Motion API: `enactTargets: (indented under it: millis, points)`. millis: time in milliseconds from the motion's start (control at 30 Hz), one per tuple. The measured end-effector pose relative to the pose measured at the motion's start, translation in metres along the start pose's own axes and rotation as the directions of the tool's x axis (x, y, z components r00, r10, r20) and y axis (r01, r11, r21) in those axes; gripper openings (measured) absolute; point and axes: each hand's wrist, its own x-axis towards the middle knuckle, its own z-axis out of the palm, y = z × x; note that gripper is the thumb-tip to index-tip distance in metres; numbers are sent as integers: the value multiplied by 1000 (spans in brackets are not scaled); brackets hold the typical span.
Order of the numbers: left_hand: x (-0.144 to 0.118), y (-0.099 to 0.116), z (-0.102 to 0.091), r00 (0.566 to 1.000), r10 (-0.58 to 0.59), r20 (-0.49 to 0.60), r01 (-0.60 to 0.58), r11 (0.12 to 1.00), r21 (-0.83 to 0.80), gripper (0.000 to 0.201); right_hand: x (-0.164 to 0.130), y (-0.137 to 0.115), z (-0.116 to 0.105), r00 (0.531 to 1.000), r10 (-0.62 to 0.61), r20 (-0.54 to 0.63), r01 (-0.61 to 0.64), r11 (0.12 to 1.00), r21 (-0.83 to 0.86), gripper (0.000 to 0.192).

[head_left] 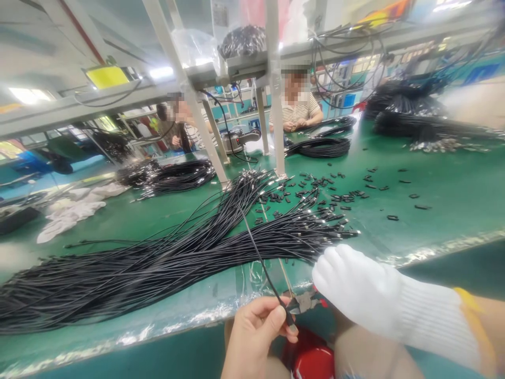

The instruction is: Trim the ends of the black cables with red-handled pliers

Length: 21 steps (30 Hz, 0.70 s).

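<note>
Near the table's front edge, my bare left hand [260,332] pinches the end of a black cable [263,262], close to its metal-tipped plug. The rest of that cable runs up and away over the bundle. My right hand [355,281], in a white knit glove, is closed around a pair of cutting pliers [304,302] with red handles. The pliers' jaws are right beside the cable's plug end; whether they touch it I cannot tell. Just beyond my hands lies a big bundle of black cables [189,258], its metal plugs pointing right.
Small black plastic pieces [347,198] are scattered over the green table [442,226]. Coiled cables [321,146] and a cable pile [418,113] lie farther back. Metal posts [276,95] rise from the table. Two people sit across. A red round object [314,363] is below the edge.
</note>
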Motion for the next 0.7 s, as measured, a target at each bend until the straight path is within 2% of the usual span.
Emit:
enactTargets:
  millis: [133, 200, 333, 433, 600, 700]
  points:
    - [0, 0, -2, 1000, -9, -11, 9, 1000, 14, 39, -7, 3, 9, 995, -93, -31, 95, 992, 80, 17]
    - [0, -1, -2, 1000, -20, -6, 20, 1000, 15, 39, -7, 3, 9, 994, -98, -47, 102, 991, 89, 16]
    - [1, -1, -2, 999, -39, -2, 39, 998, -47, 38, -5, -2, 6, 997, 17, -70, -11, 996, 84, 19]
    - [4, 0, 0, 999, -38, 2, 38, 990, -134, 36, -8, -8, 6, 997, 75, -31, -70, 987, 144, 18]
    - [11, 3, -1, 1000, 29, -11, -31, 961, -273, 34, -18, -11, 12, 978, 205, 24, -204, 941, 268, 20]
    - [12, 7, -1, 998, 57, -15, -59, 949, -311, 33, -25, -10, 20, 965, 259, 33, -258, 926, 276, 17]
